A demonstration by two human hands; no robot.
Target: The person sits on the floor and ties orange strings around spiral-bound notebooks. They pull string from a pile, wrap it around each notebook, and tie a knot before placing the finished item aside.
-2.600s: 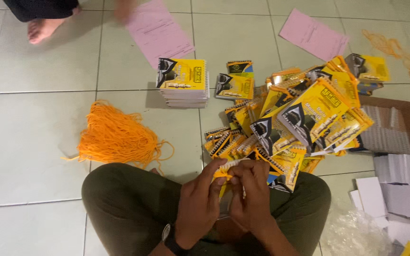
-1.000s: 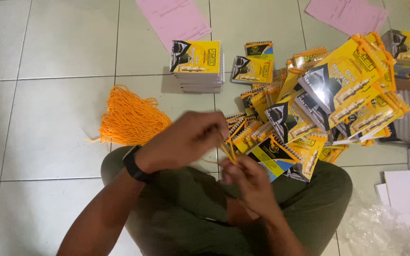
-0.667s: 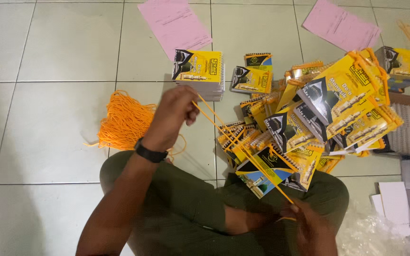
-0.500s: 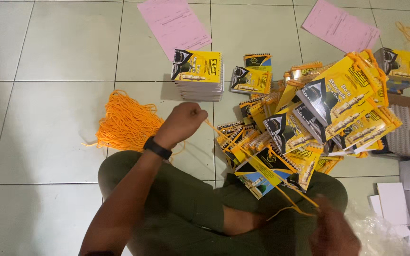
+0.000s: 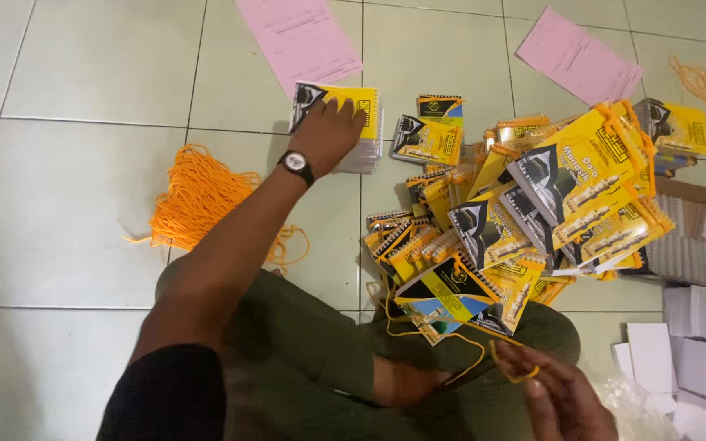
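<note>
The left hand (image 5: 332,135) has moved away from the lap, where half a second ago it was still drawing orange cord taut near the knee; now the arm is stretched forward and the palm lies flat, fingers spread, on top of the neat stack of yellow booklets (image 5: 359,131) on the tiled floor (image 5: 59,204). Its grip is open and closes on nothing yet, only pressing the top cover. The right hand (image 5: 561,396) stays low by the right knee, fingers loosely curled about a small loop of orange cord (image 5: 510,369) that trails back to the corded booklet (image 5: 451,298) resting against the legs; how firmly it pinches the loop cannot be told. That booklet looks finished with, judging by the tied cord, and the reach suggests a fresh one comes off the stack. To the left lies the bundle of orange cords (image 5: 198,196), beside the forearm. The heap of strung booklets (image 5: 557,196) crowds the right, near the stack. Pink sheets (image 5: 300,37) lie beyond, white card stacks (image 5: 696,343) at the right edge.
</note>
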